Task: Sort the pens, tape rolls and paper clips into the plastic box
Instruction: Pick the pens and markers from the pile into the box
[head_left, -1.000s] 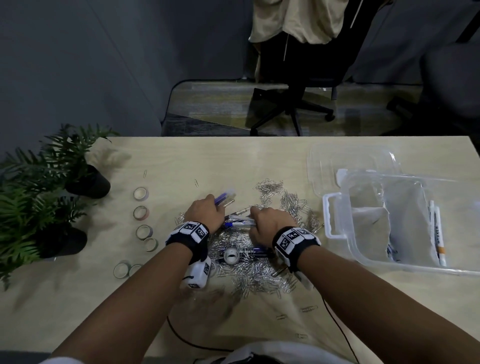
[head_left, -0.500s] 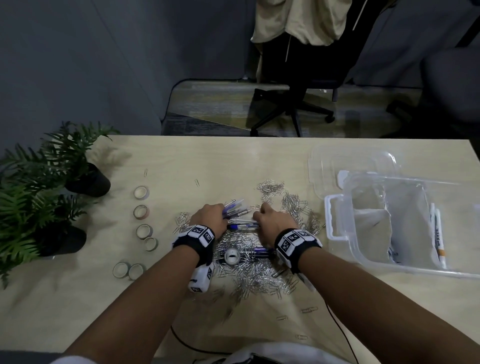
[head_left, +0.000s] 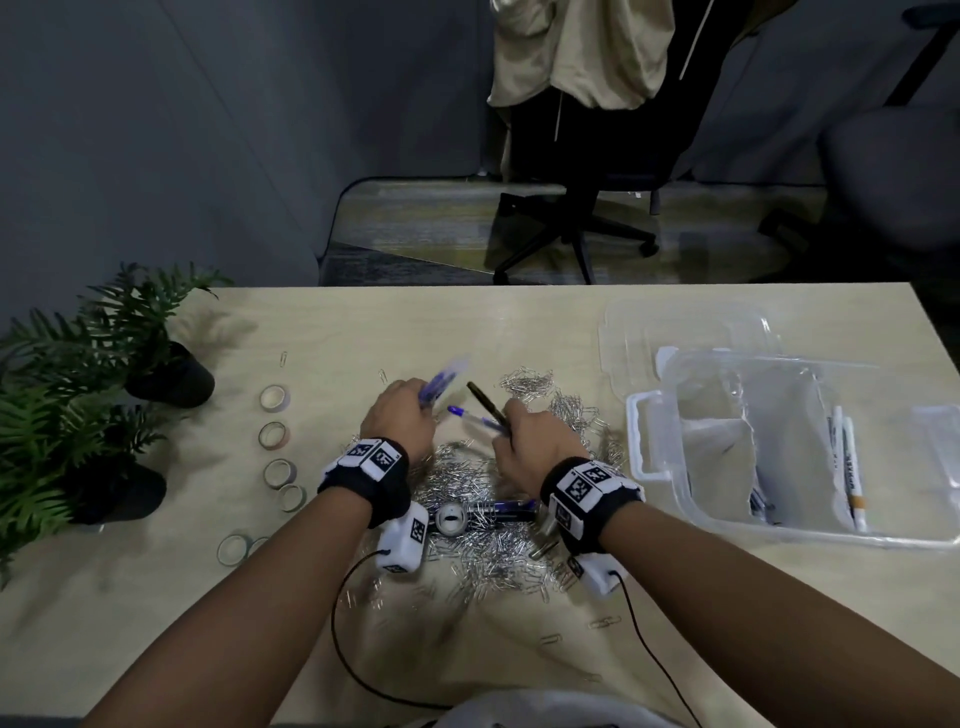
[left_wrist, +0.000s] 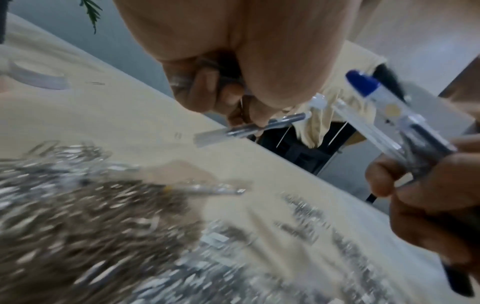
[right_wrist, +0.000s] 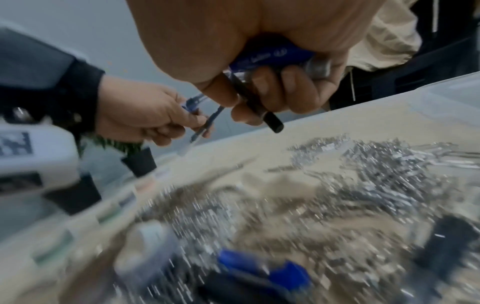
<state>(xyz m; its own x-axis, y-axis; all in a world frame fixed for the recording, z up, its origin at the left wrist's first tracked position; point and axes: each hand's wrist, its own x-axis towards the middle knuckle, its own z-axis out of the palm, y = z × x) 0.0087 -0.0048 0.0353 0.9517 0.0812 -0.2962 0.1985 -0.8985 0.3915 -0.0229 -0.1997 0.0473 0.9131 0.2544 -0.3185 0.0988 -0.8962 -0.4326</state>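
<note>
Above the silver paper clip pile (head_left: 488, 499), my left hand (head_left: 402, 415) grips a bunch of blue pens (head_left: 441, 384). In the left wrist view its curled fingers (left_wrist: 215, 92) hold a clear pen (left_wrist: 249, 127). My right hand (head_left: 530, 436) grips a black pen (head_left: 485, 402) and a blue-capped pen (head_left: 467, 415). The right wrist view shows the black pen (right_wrist: 259, 107) running through its fist. One more blue pen (head_left: 504, 512) lies in the pile. Several tape rolls (head_left: 272, 434) sit in a column on the left. The clear plastic box (head_left: 779, 535) stands on the right and holds white pens (head_left: 847, 467).
The box's clear lid (head_left: 685, 332) lies behind the box. Two potted ferns (head_left: 104, 374) stand at the table's left edge. A small white round object (head_left: 451, 518) sits in the clip pile. A black cable (head_left: 343, 649) loops over the near table edge. An office chair (head_left: 576, 218) stands beyond the table.
Both hands have risen off the clip pile with pens in their grip. The right hand's pens now tilt up and to the left. The left hand's pens point further up and away.
</note>
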